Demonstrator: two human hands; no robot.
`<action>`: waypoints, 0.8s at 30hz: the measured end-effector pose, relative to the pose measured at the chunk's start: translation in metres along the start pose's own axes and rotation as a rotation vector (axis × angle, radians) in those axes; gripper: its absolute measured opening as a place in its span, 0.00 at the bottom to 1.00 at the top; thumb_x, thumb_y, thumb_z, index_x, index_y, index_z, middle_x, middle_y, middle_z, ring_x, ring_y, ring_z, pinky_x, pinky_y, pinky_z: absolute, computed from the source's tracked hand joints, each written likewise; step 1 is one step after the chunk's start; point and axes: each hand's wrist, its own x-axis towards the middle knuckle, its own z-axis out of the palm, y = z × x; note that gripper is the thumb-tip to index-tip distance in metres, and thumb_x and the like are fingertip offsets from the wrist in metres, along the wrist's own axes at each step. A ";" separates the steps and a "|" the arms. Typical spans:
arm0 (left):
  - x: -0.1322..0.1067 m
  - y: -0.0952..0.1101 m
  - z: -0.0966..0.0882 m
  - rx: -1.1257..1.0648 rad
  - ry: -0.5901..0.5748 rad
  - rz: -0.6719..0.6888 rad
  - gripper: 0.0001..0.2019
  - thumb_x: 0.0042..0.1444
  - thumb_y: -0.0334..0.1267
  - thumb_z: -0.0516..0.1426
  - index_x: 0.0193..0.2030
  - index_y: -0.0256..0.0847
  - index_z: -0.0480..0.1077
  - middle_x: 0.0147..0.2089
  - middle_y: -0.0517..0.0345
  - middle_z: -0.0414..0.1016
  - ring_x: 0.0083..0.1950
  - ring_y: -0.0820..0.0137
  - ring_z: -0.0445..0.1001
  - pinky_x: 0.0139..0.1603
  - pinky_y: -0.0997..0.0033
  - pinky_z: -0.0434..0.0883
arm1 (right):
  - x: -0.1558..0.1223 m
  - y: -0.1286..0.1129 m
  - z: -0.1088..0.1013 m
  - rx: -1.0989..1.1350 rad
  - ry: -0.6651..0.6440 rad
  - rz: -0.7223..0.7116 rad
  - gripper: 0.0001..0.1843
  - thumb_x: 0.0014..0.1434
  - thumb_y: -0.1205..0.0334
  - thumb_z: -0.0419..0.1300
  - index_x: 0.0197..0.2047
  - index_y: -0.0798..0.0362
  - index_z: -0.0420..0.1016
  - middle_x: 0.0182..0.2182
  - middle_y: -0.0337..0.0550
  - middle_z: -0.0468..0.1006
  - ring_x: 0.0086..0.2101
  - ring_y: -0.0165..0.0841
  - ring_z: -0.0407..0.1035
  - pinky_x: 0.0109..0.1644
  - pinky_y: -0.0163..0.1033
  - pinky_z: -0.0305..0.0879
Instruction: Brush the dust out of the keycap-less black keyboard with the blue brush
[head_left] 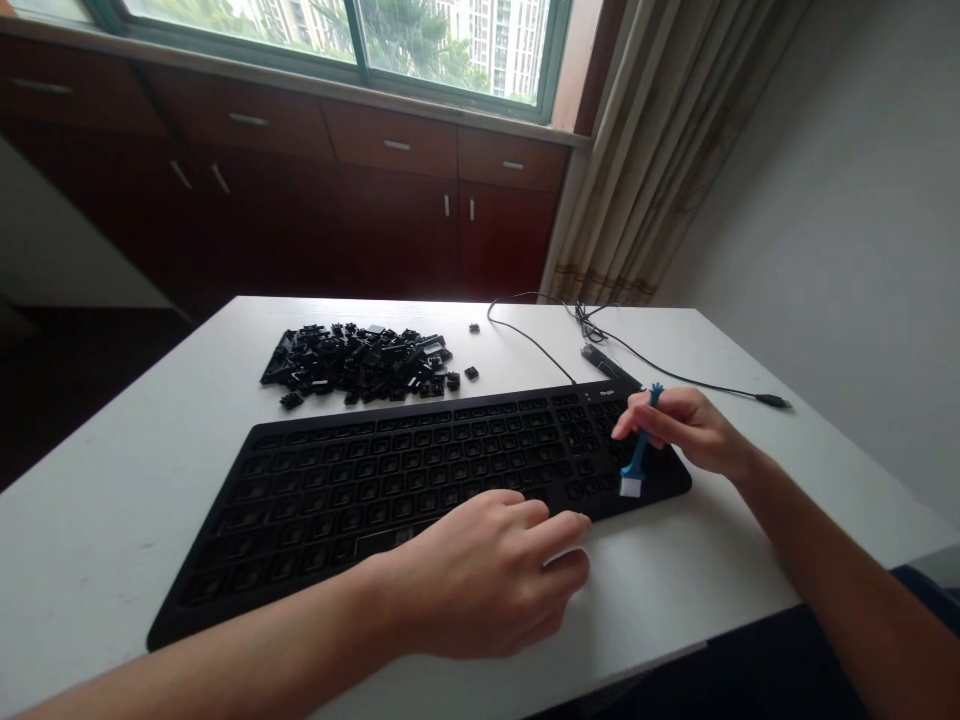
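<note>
A black keyboard [420,460] with its keycaps off lies slanted across the white table, its rows of empty key sockets showing. My right hand [694,430] pinches the blue handle of a small brush [638,457] over the keyboard's right end. The brush's white bristles point down at the number-pad area, near the front edge; contact is hard to tell. Against the keyboard's front edge rests my left hand [499,575], palm down, fingers loosely bent with a gap between them and nothing seen in them. Behind the keyboard is a heap of black keycaps [360,360].
Two loose keycaps [471,373] lie right of the heap. A black cable [675,372] runs from the keyboard's back across the table [757,560] to a plug [772,401]. A dark narrow object [600,361] lies behind the keyboard. Cabinets [375,210] stand beyond.
</note>
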 end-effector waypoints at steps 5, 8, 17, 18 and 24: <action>0.001 0.000 0.000 0.002 -0.004 -0.001 0.07 0.67 0.38 0.53 0.40 0.40 0.71 0.53 0.52 0.75 0.33 0.71 0.68 0.35 0.65 0.70 | 0.004 0.002 0.008 -0.399 0.527 -0.266 0.11 0.67 0.60 0.63 0.50 0.45 0.85 0.39 0.44 0.81 0.35 0.33 0.74 0.37 0.39 0.68; 0.001 0.000 0.000 -0.002 0.000 0.004 0.07 0.67 0.37 0.53 0.40 0.40 0.72 0.53 0.53 0.76 0.33 0.71 0.68 0.34 0.64 0.70 | 0.004 0.004 0.008 -0.416 0.570 -0.257 0.10 0.68 0.59 0.61 0.48 0.47 0.85 0.38 0.44 0.81 0.35 0.34 0.74 0.37 0.40 0.68; 0.000 0.000 0.001 -0.002 -0.003 0.003 0.08 0.68 0.38 0.53 0.42 0.40 0.72 0.55 0.53 0.75 0.35 0.71 0.71 0.37 0.64 0.71 | 0.006 0.011 0.007 -0.192 0.462 0.029 0.16 0.67 0.49 0.62 0.43 0.51 0.86 0.28 0.41 0.79 0.28 0.32 0.71 0.32 0.38 0.65; 0.000 0.000 0.001 0.001 -0.001 0.003 0.08 0.67 0.37 0.53 0.42 0.40 0.72 0.55 0.52 0.75 0.35 0.71 0.71 0.37 0.64 0.71 | 0.007 0.010 0.007 -0.279 0.508 -0.025 0.15 0.67 0.50 0.63 0.44 0.50 0.86 0.32 0.43 0.80 0.31 0.32 0.72 0.34 0.38 0.67; 0.000 0.000 0.001 0.000 0.005 0.004 0.08 0.67 0.37 0.53 0.41 0.40 0.72 0.54 0.52 0.76 0.34 0.71 0.70 0.36 0.64 0.71 | 0.006 0.007 0.003 -0.309 0.693 -0.042 0.18 0.71 0.49 0.57 0.45 0.50 0.85 0.31 0.44 0.79 0.29 0.32 0.71 0.31 0.38 0.64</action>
